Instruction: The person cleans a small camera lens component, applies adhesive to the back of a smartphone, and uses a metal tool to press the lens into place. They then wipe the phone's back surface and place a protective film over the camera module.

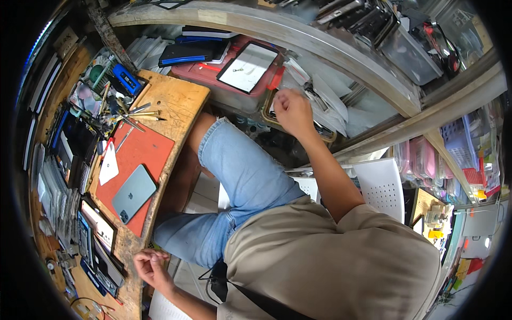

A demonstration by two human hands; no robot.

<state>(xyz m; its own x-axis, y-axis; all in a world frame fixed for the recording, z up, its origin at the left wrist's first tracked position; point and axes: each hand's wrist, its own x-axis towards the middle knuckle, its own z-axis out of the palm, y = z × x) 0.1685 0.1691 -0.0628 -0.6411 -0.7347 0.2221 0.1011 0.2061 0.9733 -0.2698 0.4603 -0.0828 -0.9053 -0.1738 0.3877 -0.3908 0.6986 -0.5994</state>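
Note:
My right hand (292, 113) is held out over an open tray (326, 137) with small items in it. Its fingers are curled closed, and anything inside them is hidden. At the bench's near edge, my left hand (153, 268) hangs with its fingers bent together; nothing shows in it. A grey-green smartphone (134, 193) lies back up on a red work mat (156, 144), apart from both hands. Next to it on the mat are a white card-like piece (109, 164) and a thin metal tool (124, 137).
Tweezers and screwdrivers (143, 114) lie on the wooden bench (184, 92) near a blue device (127, 80). A black-framed tablet panel (248, 68) rests on a red-lidded box (192, 73). Phone parts (101, 226) crowd the bench's left side. A wooden shelf beam (368, 72) crosses the upper right.

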